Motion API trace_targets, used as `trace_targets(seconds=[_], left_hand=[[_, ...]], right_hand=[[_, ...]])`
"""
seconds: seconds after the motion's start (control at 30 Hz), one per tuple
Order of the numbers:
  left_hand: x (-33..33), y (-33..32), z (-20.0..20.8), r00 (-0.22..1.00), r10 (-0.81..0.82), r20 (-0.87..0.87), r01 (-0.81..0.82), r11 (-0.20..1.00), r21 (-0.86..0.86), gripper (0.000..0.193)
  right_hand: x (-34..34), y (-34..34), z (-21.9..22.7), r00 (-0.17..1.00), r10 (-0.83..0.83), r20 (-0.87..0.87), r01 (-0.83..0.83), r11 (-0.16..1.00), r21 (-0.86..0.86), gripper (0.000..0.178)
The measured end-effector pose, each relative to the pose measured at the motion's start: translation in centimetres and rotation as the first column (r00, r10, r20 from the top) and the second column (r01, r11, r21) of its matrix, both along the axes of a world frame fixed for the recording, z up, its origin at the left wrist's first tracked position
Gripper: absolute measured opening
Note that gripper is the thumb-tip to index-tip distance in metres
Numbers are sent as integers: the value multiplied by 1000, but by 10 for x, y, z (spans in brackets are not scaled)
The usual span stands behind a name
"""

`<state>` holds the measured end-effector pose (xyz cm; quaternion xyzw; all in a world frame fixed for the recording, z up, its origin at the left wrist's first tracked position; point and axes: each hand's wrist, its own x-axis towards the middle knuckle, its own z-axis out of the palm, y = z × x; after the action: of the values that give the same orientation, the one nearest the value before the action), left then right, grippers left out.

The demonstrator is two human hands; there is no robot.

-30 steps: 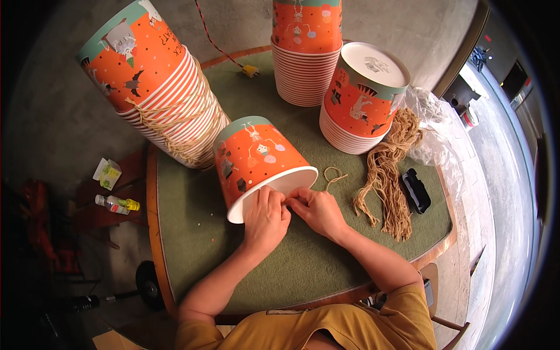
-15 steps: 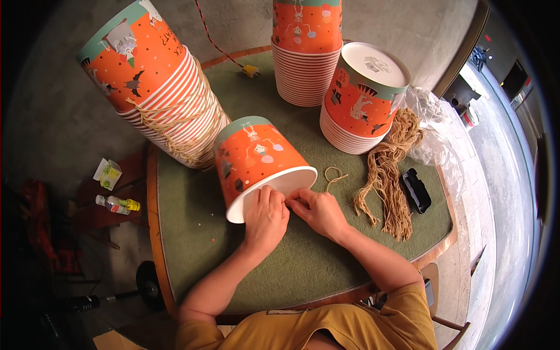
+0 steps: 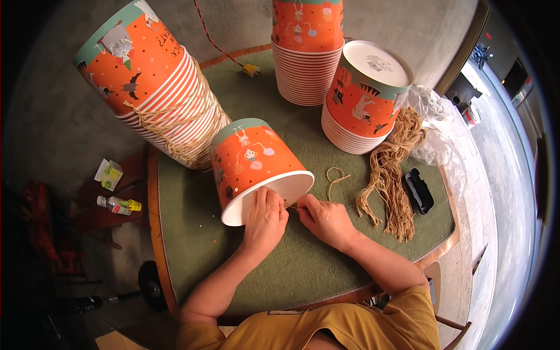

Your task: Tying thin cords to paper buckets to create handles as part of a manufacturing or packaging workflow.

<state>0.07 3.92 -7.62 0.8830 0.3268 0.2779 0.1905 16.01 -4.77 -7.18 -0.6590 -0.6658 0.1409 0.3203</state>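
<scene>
An orange paper bucket (image 3: 256, 153) with a green band and Halloween drawings lies tipped on its side, its white mouth facing me. My left hand (image 3: 266, 219) is at that mouth, fingers curled together just inside the rim; what they hold is hidden. My right hand (image 3: 325, 220) is closed beside the rim, pinching a short bit of tan twine (image 3: 292, 206) that shows between the hands. A loose piece of twine (image 3: 336, 179) lies curled on the green tabletop (image 3: 280, 262), beyond my right hand.
Left stands a tilted stack of buckets (image 3: 169, 99) wound with twine. Two more stacks, one tall (image 3: 308, 64) and one short (image 3: 363, 105), stand at the back. A twine bundle (image 3: 394, 175), black plastic case (image 3: 418, 191) and clear plastic bag (image 3: 437, 140) lie right. A yellow plug (image 3: 251, 70) rests far back.
My right hand has drawn away from the left, to the right, and twine shows between them. The tipped bucket has turned and shifted slightly left.
</scene>
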Motion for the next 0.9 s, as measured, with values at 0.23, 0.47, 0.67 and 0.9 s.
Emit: trace_targets(seconds=[0.23, 0.47, 0.67, 0.9], left_hand=[[-1, 1, 1, 1000, -12, 8, 12, 1000, -26, 23], [-2, 5, -4, 998, -2, 61, 6, 998, -65, 22], [0, 7, -5, 994, 29, 103, -18, 994, -108, 20], [0, 7, -4, 989, 67, 128, -43, 982, -183, 19]], right_hand=[[-1, 0, 3, 998, -60, -26, 60, 998, -24, 15], [1, 0, 5, 998, -35, -59, 31, 997, -67, 15], [2, 0, 4, 999, 38, 23, -37, 998, -57, 14], [2, 2, 4, 990, 104, 94, -99, 994, -52, 15]])
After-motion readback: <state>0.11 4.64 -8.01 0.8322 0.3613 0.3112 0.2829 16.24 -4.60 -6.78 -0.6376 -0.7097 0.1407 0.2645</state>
